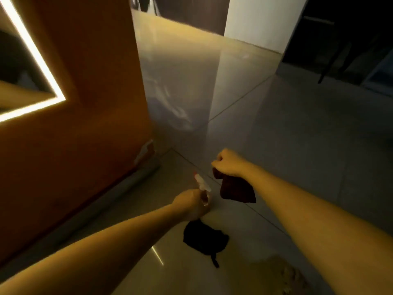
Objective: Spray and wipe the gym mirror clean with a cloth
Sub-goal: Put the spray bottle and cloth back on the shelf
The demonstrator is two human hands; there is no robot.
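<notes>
Below the streaky tall wall mirror (176,86), the left hand (189,204) grips a white-and-red plastic spray bottle (202,185), the right hand (228,162) clenches a dark brown cloth (236,189); wiping seems far from finished.

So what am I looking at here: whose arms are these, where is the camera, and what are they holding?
There is no machine here. These are a person's two bare arms, filmed by one wide-angle camera worn on their head, which looks forward and down. The left hand grips a small spray bottle with its nozzle pointing away. The right hand grips a dark reddish cloth that hangs below the fist. Beneath them is a glossy tiled floor. A black object with a strap lies on it, but the picture is too blurred to say what it is. On the left stands an orange wall bearing a mirror edged with a bright light strip.
</notes>
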